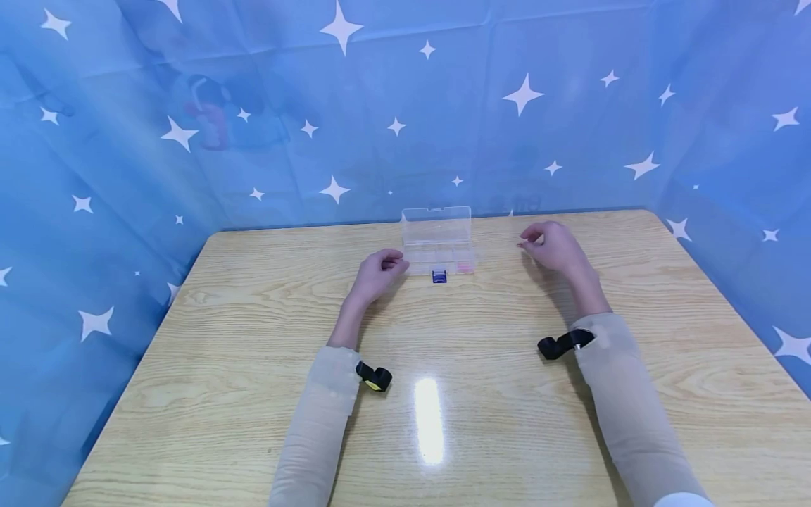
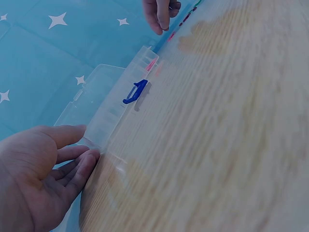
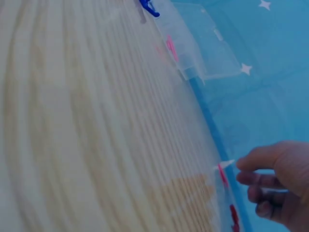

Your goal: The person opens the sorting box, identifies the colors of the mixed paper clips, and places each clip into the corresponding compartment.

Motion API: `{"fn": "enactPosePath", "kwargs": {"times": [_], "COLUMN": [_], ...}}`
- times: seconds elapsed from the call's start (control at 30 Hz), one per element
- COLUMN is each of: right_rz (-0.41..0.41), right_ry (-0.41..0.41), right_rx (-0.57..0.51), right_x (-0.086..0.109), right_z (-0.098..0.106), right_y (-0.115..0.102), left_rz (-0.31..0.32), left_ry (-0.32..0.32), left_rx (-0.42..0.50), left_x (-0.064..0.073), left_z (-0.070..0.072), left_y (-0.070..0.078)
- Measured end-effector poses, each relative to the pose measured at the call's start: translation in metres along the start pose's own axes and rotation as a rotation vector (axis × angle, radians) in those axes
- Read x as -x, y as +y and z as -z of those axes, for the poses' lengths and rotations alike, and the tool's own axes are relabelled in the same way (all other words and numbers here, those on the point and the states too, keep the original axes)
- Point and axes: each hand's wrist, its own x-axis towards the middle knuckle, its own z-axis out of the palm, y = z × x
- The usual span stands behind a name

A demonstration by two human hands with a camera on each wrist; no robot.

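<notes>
A clear plastic compartment box [image 1: 438, 255] stands at the back of the table with its lid [image 1: 437, 224] raised. Pink pieces [image 1: 465, 267] lie in its front right compartment. At the box's left end is my left hand [image 1: 379, 273], its fingertips touching or very close to the wall, fingers loosely bent. A small dark blue bracket-shaped piece [image 2: 135, 92] sits against the box's front side. Off to the right, my right hand [image 1: 552, 246] hovers low with bent fingers and no object visible in its grasp. Beside its fingertips lie a pink piece [image 3: 223, 175] and dark red pieces [image 3: 234, 217].
The wooden table [image 1: 266, 394] reaches back to a blue curtain [image 1: 279, 84] with white stars. Each forearm carries a black wrist camera [image 1: 564, 344]. A green piece [image 2: 197, 4] shows past the red ones in the left wrist view.
</notes>
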Motion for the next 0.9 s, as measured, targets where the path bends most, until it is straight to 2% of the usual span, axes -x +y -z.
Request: {"fn": "enactPosePath", "kwargs": {"times": [0.2,0.43,0.9], "right_rz": [-0.021,-0.033,-0.067], "right_ry": [-0.008,-0.055,-0.062], "right_rx": [0.034,0.041,0.044], "right_x": [-0.0012,-0.0019,0.0003], "right_z": [0.0003,-0.0018,-0.0028], "right_y": [0.0064,0.0102,0.0110], "left_rz": [0.001,0.006,0.005], "left_ry": [-0.001,-0.001,0.000], "left_rx": [0.000,-0.004,-0.002], "left_x": [0.0004,-0.0001,0.0010], "left_z": [-0.0001,-0.0003,-0.0005], "left_y": [0.0009,-0.0006,0.0012]}}
